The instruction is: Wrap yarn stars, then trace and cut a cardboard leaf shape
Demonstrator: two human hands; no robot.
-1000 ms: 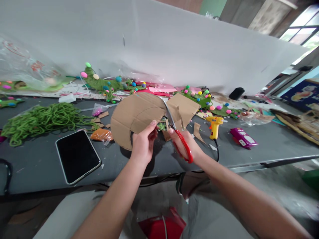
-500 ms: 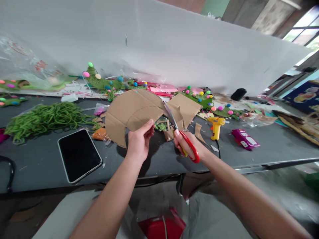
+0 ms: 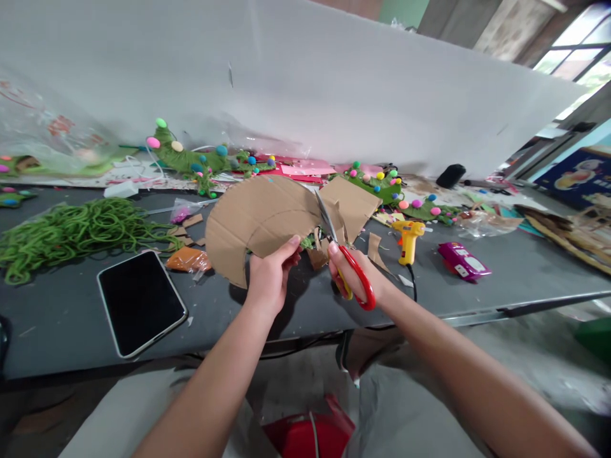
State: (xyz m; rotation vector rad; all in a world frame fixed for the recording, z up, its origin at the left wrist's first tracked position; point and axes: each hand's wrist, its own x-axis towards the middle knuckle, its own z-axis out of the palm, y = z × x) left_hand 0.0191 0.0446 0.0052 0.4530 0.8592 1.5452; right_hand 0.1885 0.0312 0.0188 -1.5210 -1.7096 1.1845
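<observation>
A curved piece of brown cardboard [image 3: 229, 219], with a rounded outer edge and a curved line on its face, is pinched at its lower edge by my left hand [image 3: 271, 273]. My right hand [image 3: 356, 273] is closed round the red and yellow handles of a pair of scissors [image 3: 363, 283]. The scissor blades point up and away, at the right end of the cardboard, and look parted there. Behind the blades lies a flat sheet of cardboard [image 3: 356, 200]. Small cardboard scraps [image 3: 375, 251] are scattered near my right hand.
Green yarn [image 3: 81, 235] and a tablet [image 3: 142, 304] lie on the left of the dark table. To the right are a yellow glue gun [image 3: 409, 240] and a purple packet [image 3: 464, 261]. Green pieces with coloured pompoms [image 3: 191, 152] line the back by the white board [image 3: 334, 89].
The cardboard and both hands sit slightly closer together, with the scissors still at the cardboard's right end. My view has shifted a little to the right.
</observation>
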